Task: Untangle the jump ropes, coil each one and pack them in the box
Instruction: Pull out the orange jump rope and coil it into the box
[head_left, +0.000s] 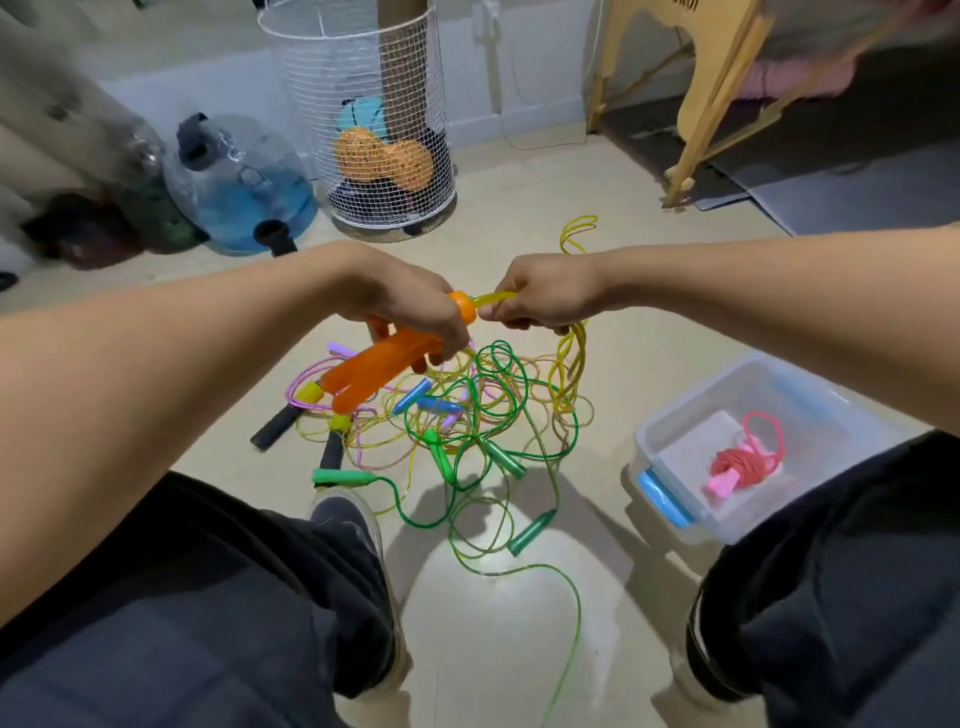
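Orange handles (382, 364), yellow rope (569, 364), green rope (498, 415), pink coil (740, 465), blue-latched clear box (670, 501).

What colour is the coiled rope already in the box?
Red-pink coiled rope, pink handles, in the box; head view.

Dim room; edges blurred, perhaps warped.

**One head-worn view, looking down at the floor**

The single wide-angle camera sits on the person's head, facing forward and steeply down. The tangled jump ropes (467, 415) lie mid-frame on the floor; the forearms enter just above them, close to the lens. Below them are the knees, right of them the plastic box (675, 441), and beyond them, farther off, the wire basket (363, 104).
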